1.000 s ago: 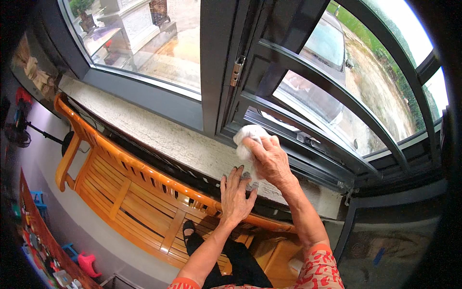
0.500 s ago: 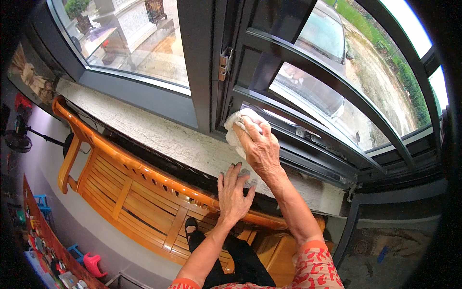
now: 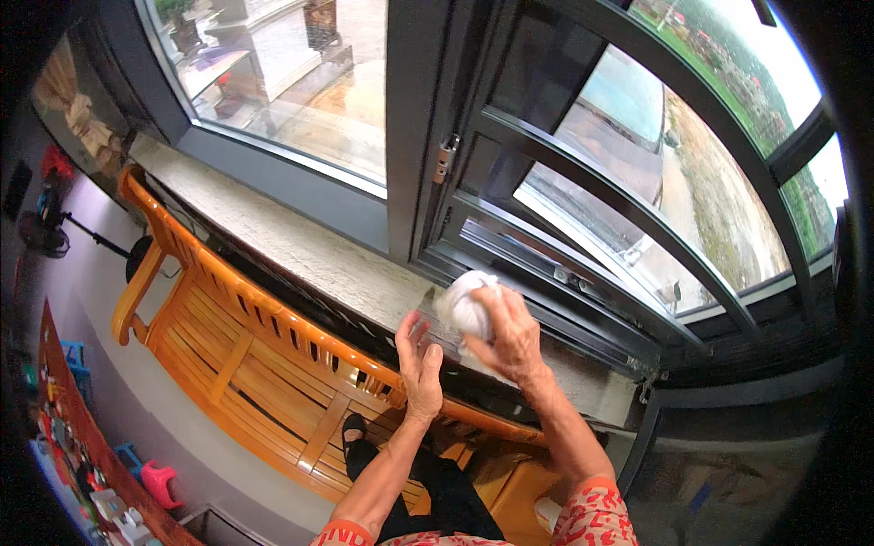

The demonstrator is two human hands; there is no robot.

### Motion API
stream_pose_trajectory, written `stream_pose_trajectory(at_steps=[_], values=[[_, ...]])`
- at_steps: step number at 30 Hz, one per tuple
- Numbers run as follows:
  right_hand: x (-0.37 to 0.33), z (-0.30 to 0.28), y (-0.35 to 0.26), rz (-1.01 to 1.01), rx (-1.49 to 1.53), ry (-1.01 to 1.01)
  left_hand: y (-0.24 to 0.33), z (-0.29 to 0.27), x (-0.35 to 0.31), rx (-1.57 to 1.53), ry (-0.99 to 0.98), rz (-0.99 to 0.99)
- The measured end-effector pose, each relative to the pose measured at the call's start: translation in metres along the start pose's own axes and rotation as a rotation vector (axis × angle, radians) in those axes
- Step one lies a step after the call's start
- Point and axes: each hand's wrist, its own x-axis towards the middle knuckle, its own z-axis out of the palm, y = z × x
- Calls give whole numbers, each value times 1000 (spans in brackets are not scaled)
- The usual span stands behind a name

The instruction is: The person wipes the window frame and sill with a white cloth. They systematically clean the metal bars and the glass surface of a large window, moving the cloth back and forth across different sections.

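Note:
A bunched white cloth [image 3: 468, 303] is in my right hand [image 3: 515, 338], whose fingers curl around it. Hand and cloth are over the pale stone windowsill [image 3: 291, 215], just in front of the dark window frame's lower rail, and look slightly blurred. To the left, my left hand [image 3: 421, 371] is held up by the sill's near edge, above the bench back. It is empty, with thumb and fingers apart and the palm turned toward the cloth.
Dark metal bars [image 3: 583, 159] cross the window at right, with a metal latch [image 3: 446, 158] on the upright. Below the sill stands a slatted wooden bench [image 3: 246, 350]. A pink stool [image 3: 161, 485] and a fan [image 3: 44, 234] are at left.
My right hand has brought the cloth down from the frame's corner to over the sill. My left hand has lifted off the sill edge and turned its palm inward. The view has shifted slightly.

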Motion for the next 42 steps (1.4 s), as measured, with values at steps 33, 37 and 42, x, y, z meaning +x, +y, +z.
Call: stream_pose_trajectory(at_steps=[33,37,42], values=[[36,-71,40,-37,-513,83,10,45,123,777,428,686],[33,-73,39,2,-520,51,32,35,120,588,359,714],[37,-71,38,-29,-564,85,123,66,145,433,328,1103]])
